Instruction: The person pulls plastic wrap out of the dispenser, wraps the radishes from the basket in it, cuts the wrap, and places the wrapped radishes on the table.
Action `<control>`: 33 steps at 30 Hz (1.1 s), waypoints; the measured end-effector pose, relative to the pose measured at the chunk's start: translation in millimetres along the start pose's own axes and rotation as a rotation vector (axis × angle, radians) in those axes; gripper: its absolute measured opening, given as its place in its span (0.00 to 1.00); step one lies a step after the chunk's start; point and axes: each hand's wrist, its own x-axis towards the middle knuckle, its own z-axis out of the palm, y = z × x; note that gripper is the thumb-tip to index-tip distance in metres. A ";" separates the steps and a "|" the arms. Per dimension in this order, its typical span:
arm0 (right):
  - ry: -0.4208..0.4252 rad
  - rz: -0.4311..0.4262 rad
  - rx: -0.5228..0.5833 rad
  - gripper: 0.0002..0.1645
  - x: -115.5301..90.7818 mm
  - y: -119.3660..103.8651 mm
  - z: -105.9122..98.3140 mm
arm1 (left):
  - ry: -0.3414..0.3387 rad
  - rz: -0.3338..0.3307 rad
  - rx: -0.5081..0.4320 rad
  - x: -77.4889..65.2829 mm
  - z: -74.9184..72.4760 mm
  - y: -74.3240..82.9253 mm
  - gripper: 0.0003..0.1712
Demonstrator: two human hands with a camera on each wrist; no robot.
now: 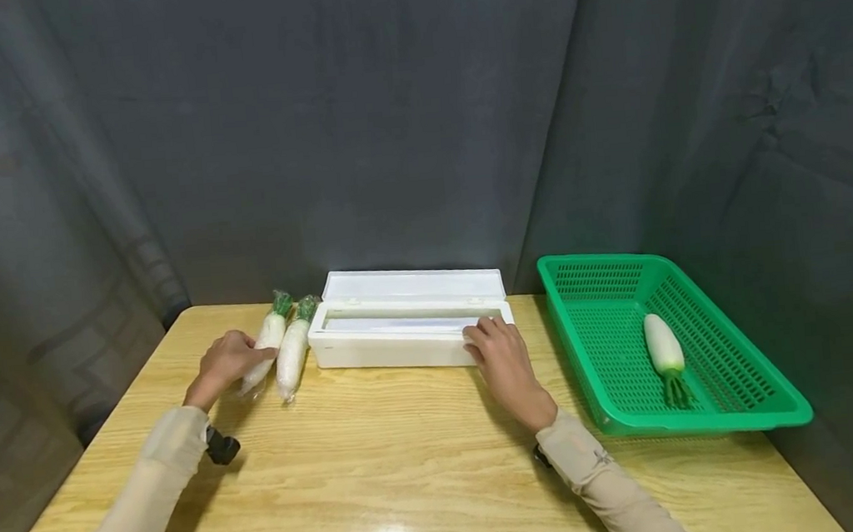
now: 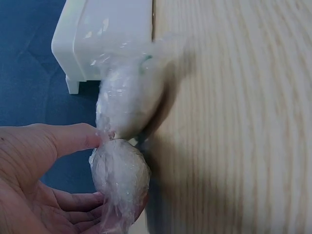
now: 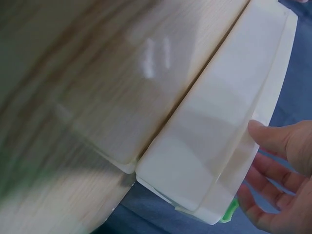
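Observation:
My left hand (image 1: 231,363) holds a white radish (image 1: 269,337) in clear film at the table's left. Its thumb lies on one side, and curled fingers show past the film in the left wrist view. A second film-wrapped radish (image 1: 294,356) lies just right of it, green stalks pointing away. To the right sits a long white box (image 1: 388,352), its lid (image 1: 413,284) standing up at the back. My right hand (image 1: 506,368) grips the box's front edge near the right end. There the thumb touches the rim (image 3: 243,136) and the other fingers bend over it, their tips partly hidden.
A green perforated basket (image 1: 595,403) stands on the table's right side, with one unwrapped radish (image 1: 662,343) inside. Dark curtains (image 1: 386,135) hang behind the table. Bare wood (image 1: 381,453) lies in front of the box.

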 end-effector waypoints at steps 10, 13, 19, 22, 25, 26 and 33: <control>-0.007 0.016 -0.002 0.11 -1.2 -1.1 -0.5 | -0.078 -0.016 -0.028 0.2 -0.8 -6.6 0.31; 0.005 0.016 0.005 0.10 -0.9 -0.7 0.2 | -0.090 -0.009 -0.010 -0.4 -2.3 -6.4 0.31; -0.002 0.024 0.029 0.06 1.0 -1.0 -0.4 | -0.078 0.012 0.090 -5.9 -6.2 3.5 0.29; -0.014 0.028 0.055 0.05 2.7 -0.8 -2.6 | -0.054 0.023 0.128 -7.3 -5.2 13.4 0.33; -0.030 0.011 0.075 0.05 5.3 0.4 -4.8 | -0.004 0.042 0.140 -7.6 -1.7 25.7 0.37; -0.037 0.002 0.079 0.06 6.2 1.1 -5.4 | 0.021 0.055 0.137 -7.6 0.1 29.9 0.36; -0.077 -0.038 0.102 0.06 12.8 6.5 -9.0 | 0.228 0.223 0.081 -11.1 11.6 61.6 0.27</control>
